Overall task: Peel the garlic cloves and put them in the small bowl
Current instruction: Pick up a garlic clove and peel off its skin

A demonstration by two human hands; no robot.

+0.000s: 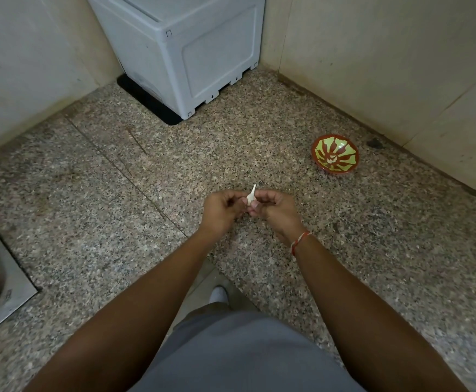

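Granite counter (372,250). Left hand (221,210) and right hand (273,212) both pinch clove (250,197): light, papery, slippery; grip its body. Bowl (335,154) at 2 o'clock.

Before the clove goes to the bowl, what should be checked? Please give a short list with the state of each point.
1. Garlic clove held between both hands, left hand and right hand: ok.
2. Clove fully peeled: cannot tell, a pale tip sticks up.
3. Bowl upright on the counter: ok.
4. Bowl has room: ok.
5. Way from the hands to the bowl free: ok.
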